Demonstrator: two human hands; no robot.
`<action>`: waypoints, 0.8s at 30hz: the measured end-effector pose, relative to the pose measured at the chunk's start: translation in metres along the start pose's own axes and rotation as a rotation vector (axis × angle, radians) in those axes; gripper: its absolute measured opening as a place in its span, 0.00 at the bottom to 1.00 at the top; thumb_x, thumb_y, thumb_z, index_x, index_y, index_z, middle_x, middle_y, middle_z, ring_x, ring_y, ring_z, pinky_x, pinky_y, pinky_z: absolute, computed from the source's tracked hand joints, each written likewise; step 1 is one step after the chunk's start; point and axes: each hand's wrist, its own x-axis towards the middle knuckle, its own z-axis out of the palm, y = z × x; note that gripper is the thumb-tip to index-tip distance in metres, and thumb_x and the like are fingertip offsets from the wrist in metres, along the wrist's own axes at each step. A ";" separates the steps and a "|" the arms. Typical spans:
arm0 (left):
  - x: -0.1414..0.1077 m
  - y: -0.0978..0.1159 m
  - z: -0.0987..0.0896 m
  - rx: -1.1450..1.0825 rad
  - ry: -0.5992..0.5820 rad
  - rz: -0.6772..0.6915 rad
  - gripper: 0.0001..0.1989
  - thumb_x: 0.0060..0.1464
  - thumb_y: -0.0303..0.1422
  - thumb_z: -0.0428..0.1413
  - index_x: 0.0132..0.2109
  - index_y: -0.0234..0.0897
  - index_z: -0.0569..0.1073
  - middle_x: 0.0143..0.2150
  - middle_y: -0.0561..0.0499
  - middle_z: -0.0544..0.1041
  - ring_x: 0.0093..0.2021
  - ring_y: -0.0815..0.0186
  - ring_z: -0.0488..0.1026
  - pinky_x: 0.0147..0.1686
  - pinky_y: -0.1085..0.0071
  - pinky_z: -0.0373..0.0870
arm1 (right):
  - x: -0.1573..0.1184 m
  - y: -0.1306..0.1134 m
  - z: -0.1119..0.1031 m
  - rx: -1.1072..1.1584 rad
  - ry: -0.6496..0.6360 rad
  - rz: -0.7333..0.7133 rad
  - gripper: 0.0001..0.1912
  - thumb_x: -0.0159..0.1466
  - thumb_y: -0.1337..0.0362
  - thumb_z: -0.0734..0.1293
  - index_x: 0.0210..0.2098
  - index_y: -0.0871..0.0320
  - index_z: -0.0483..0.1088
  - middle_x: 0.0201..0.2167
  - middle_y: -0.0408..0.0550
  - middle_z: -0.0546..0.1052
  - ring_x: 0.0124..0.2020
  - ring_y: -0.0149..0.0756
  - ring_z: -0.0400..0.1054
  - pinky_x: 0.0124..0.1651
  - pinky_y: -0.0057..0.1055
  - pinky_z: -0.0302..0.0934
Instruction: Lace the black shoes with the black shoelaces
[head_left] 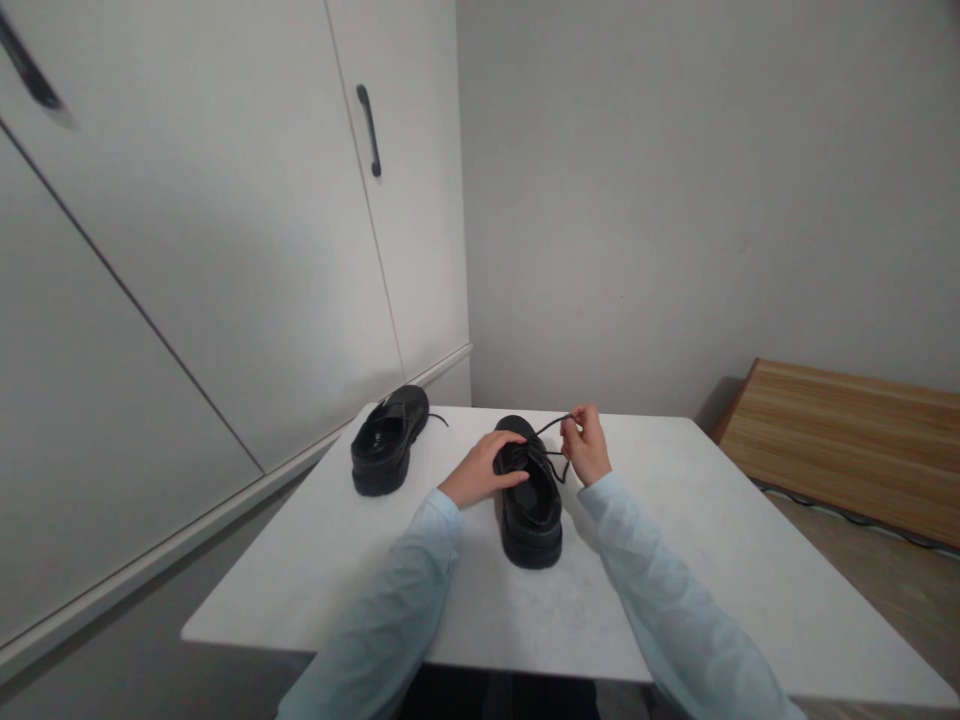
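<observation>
A black lace-up shoe stands on the white table in front of me, its toe pointing away. My left hand lies over the shoe's left side near the laces, thumb and fingers closed on the upper around the opening. To the right of the shoe, my right hand pinches a black shoelace and draws it out from the shoe. More of the lace hangs in a loop below those fingers. A second black shoe rests farther left, with a lace end trailing to its right.
The white table reaches close to a grey wall. White cabinet doors with dark handles run along the left. A wood-grain panel leans beyond the table's right side, with a cable on the floor beneath it.
</observation>
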 end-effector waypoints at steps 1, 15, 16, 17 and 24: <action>0.000 0.000 0.000 0.002 0.002 0.001 0.24 0.47 0.39 0.60 0.51 0.38 0.67 0.53 0.44 0.68 0.55 0.59 0.64 0.57 0.60 0.58 | -0.003 -0.001 0.001 -0.136 -0.002 -0.063 0.05 0.59 0.62 0.60 0.33 0.53 0.56 0.23 0.37 0.65 0.17 0.26 0.57 0.21 0.24 0.55; 0.000 0.003 -0.001 -0.001 0.002 -0.005 0.24 0.46 0.38 0.60 0.51 0.39 0.67 0.53 0.44 0.69 0.55 0.59 0.64 0.57 0.59 0.58 | -0.012 -0.006 0.000 -0.965 -0.086 -0.383 0.09 0.63 0.64 0.55 0.37 0.56 0.65 0.28 0.49 0.74 0.28 0.38 0.67 0.31 0.29 0.53; 0.000 0.003 -0.001 0.000 0.002 -0.006 0.24 0.46 0.38 0.60 0.51 0.39 0.67 0.53 0.44 0.69 0.55 0.59 0.64 0.57 0.60 0.58 | -0.011 -0.005 -0.001 -0.930 -0.085 -0.401 0.09 0.61 0.67 0.56 0.39 0.56 0.65 0.30 0.50 0.75 0.31 0.39 0.67 0.34 0.31 0.55; 0.000 0.004 -0.001 0.000 0.000 -0.007 0.24 0.46 0.38 0.60 0.51 0.39 0.67 0.53 0.43 0.69 0.55 0.59 0.64 0.57 0.60 0.58 | -0.010 -0.006 -0.003 -0.887 -0.100 -0.423 0.11 0.59 0.69 0.57 0.41 0.57 0.65 0.33 0.51 0.74 0.34 0.40 0.67 0.38 0.33 0.56; -0.002 0.002 -0.002 -0.039 0.040 -0.053 0.19 0.51 0.39 0.56 0.50 0.39 0.68 0.53 0.47 0.71 0.55 0.61 0.66 0.58 0.63 0.58 | -0.011 -0.012 -0.004 -0.740 -0.363 -0.537 0.18 0.57 0.69 0.58 0.47 0.57 0.63 0.45 0.54 0.71 0.49 0.46 0.61 0.53 0.44 0.51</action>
